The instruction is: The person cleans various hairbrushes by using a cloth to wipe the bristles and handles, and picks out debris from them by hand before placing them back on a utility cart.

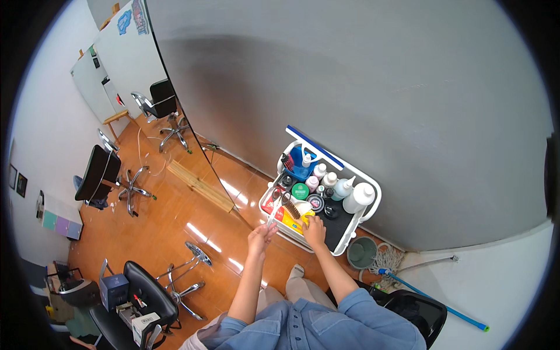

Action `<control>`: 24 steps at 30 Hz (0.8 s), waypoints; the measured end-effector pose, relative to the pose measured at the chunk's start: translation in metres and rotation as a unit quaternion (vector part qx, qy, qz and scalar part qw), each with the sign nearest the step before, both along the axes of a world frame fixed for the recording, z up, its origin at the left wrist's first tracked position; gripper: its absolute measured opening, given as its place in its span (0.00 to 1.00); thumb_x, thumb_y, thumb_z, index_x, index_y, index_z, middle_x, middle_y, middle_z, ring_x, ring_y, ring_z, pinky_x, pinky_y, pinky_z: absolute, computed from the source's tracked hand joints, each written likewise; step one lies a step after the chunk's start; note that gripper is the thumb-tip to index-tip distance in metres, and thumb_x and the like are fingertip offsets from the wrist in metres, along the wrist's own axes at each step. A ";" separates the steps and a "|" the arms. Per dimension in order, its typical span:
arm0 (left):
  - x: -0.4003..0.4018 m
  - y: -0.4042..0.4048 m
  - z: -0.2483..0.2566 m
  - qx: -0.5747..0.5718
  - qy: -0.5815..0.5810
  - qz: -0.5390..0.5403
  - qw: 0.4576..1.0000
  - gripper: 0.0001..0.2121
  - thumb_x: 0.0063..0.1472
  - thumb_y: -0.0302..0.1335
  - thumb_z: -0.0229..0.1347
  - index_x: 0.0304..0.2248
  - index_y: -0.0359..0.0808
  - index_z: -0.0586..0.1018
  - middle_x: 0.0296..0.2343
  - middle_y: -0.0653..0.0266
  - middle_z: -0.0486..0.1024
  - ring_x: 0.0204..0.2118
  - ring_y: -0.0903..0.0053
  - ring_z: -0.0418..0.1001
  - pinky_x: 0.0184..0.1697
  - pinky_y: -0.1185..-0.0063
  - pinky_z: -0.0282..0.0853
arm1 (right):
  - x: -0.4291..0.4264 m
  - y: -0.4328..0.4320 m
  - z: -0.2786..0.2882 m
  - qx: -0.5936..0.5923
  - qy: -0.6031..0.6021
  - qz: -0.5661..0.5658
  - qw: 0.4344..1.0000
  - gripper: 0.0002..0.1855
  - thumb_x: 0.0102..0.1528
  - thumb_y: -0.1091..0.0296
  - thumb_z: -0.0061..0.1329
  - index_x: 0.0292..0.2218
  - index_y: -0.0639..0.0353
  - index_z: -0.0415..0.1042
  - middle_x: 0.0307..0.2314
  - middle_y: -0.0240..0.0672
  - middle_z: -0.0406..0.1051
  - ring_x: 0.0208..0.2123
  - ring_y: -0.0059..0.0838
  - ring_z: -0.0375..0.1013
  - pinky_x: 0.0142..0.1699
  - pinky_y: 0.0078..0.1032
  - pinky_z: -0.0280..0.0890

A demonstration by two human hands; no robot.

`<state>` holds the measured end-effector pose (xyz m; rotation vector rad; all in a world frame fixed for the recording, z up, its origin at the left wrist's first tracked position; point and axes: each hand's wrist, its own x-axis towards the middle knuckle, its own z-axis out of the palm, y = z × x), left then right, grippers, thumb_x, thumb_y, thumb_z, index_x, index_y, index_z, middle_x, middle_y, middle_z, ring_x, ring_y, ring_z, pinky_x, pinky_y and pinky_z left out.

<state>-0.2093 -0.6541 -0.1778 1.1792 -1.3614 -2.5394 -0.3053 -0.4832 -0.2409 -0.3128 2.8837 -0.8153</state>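
Note:
My left hand (259, 239) pinches a pair of scissors (275, 211) by the blade end, its dark finger loops pointing away from me over the tray's left corner. My right hand (315, 231) reaches into the white trolley tray (350, 238), fingers touching a yellow item (308, 216); whether they grip it is too small to tell. A wooden brush with brown bristles (291, 209) lies just left of those fingers. Red and yellow packets (290, 222) are under it. Behind stand a green-lidded jar (300, 191), a white pump bottle (358, 197) and a nozzle bottle (343, 189).
A blue-edged squeegee (315, 147) lies across the tray's far rim by the grey wall. A bucket (362, 252) and a string mop (388, 258) sit right of the trolley. Black salon chairs (151, 286) and a large mirror (131, 57) are at left.

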 end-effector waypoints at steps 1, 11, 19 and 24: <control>-0.002 0.002 -0.004 0.008 0.018 -0.002 1.000 0.12 0.61 0.28 0.41 0.42 0.33 0.69 0.39 0.62 0.74 0.38 0.81 0.73 0.29 0.89 0.58 | -0.001 0.000 0.003 -0.001 0.001 -0.002 1.000 0.17 0.47 0.65 0.48 0.41 0.52 0.68 0.36 0.39 0.64 0.40 0.40 0.64 0.41 0.38 0.61; -0.064 0.025 0.044 -0.050 0.063 -0.083 0.993 0.12 0.60 0.34 0.47 0.37 0.34 0.73 0.33 0.68 0.76 0.32 0.88 0.74 0.25 0.92 0.57 | -0.026 -0.031 0.091 -0.240 0.158 0.081 0.954 0.27 0.40 0.78 0.50 0.45 0.52 0.65 0.41 0.39 0.58 0.39 0.38 0.66 0.39 0.31 0.65; -0.134 0.003 0.037 -0.156 0.124 -0.156 0.967 0.15 0.60 0.35 0.47 0.38 0.30 0.72 0.32 0.60 0.74 0.27 0.81 0.72 0.29 0.87 0.62 | -0.082 -0.057 0.094 -0.272 0.207 0.062 0.938 0.13 0.44 0.80 0.46 0.35 0.60 0.72 0.31 0.36 0.67 0.31 0.36 0.70 0.35 0.26 0.65; -0.172 -0.033 0.039 -0.607 0.174 -0.167 0.757 0.14 0.55 0.24 0.46 0.42 0.31 0.69 0.42 0.53 0.65 0.41 0.64 0.66 0.44 0.71 0.61 | -0.119 -0.072 0.076 -0.263 0.210 -0.002 0.942 0.06 0.48 0.77 0.47 0.31 0.62 0.72 0.27 0.38 0.68 0.30 0.39 0.69 0.34 0.28 0.64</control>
